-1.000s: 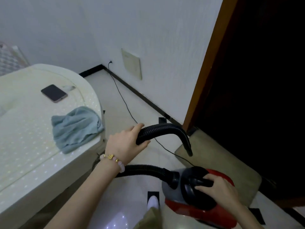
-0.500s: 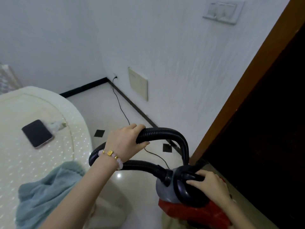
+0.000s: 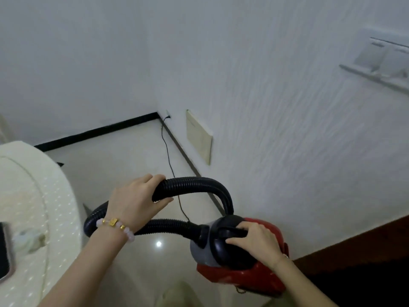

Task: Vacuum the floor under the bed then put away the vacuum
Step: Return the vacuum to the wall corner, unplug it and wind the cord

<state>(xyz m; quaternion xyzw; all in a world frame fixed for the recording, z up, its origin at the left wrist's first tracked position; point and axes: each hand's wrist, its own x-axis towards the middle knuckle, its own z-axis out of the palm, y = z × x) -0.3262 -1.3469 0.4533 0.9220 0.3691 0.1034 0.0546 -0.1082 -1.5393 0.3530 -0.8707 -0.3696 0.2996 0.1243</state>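
A small red and grey canister vacuum (image 3: 247, 274) hangs above the floor at lower right. My right hand (image 3: 257, 243) grips its black top handle. Its black ribbed hose (image 3: 199, 183) loops up and back down to the canister's front. My left hand (image 3: 136, 201), with a bead bracelet on the wrist, is closed around the top of that loop. The white bed (image 3: 28, 209) fills the lower left, beside my left arm. A black power cord (image 3: 167, 156) runs from a wall socket in the corner across the floor toward the vacuum.
A white wall stands close on the right with a beige panel (image 3: 198, 136) low down and a switch plate (image 3: 380, 60) at upper right. A dark doorway with a wooden frame (image 3: 354, 247) lies at lower right. A phone (image 3: 4, 249) rests on the bed's edge. Glossy pale floor reaches the corner.
The view has tilted up and swung toward the wall; the blue cloth on the bed has left the frame. Both hands keep their hold, and the vacuum is carried higher, nearer the corner.
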